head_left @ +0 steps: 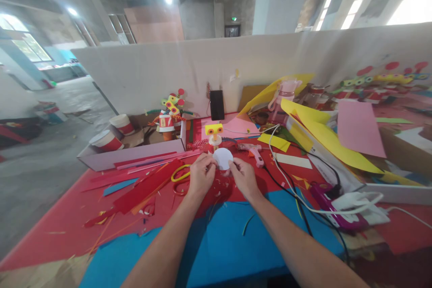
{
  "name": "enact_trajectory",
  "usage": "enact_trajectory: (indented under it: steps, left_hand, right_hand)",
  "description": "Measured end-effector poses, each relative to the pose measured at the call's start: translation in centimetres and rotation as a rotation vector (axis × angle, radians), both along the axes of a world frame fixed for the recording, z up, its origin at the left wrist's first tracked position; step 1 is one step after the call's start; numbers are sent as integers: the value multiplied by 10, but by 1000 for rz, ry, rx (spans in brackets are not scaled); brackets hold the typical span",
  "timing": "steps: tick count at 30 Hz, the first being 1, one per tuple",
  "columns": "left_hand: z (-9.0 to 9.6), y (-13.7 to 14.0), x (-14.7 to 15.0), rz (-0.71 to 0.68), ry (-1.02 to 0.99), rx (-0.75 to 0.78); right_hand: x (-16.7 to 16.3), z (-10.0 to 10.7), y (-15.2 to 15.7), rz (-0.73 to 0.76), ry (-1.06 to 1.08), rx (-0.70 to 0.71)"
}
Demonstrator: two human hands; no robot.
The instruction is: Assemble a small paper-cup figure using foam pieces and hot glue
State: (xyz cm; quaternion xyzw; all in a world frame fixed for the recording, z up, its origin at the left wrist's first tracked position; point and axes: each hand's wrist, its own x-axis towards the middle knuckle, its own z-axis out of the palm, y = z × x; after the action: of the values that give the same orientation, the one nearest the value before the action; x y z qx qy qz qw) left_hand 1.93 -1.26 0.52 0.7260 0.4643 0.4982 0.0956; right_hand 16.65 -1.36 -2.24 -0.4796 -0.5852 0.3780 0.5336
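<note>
Between both hands, above the red table covering, a round white paper disc (223, 159) is held up by its edges. My left hand (203, 172) pinches the disc's left edge, its fingers curled in. On the opposite edge my right hand (243, 175) grips with thumb and fingertips. Just behind the disc stands a small paper-cup figure (213, 137) with a yellow roll for a head and orange-ringed eyes; the disc hides part of its body. Close to my left hand lie scissors with yellow handles (179, 173). A pink glue gun (255, 153) rests beyond my right hand.
Red and pink paper strips (145, 184) lie to the left. A white box (135, 155) holds paper cups and another cup figure (167, 121). A purple power strip (340, 211) with trailing cables sits at right. A phone (217, 105) leans on the white partition (189, 63).
</note>
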Motion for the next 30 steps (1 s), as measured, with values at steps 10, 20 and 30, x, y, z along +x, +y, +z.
enact_trajectory:
  steps: [10,20,30]
  left_hand:
    - [-3,3,-1,27,-22,-25]
    - [-3,1,1,0,-36,-118]
    - [-3,-2,8,-21,81,39]
  right_hand:
    - [0,3,-2,5,-46,0]
    - [0,5,-3,-7,-114,35]
    - [-3,6,-6,-40,-255,137]
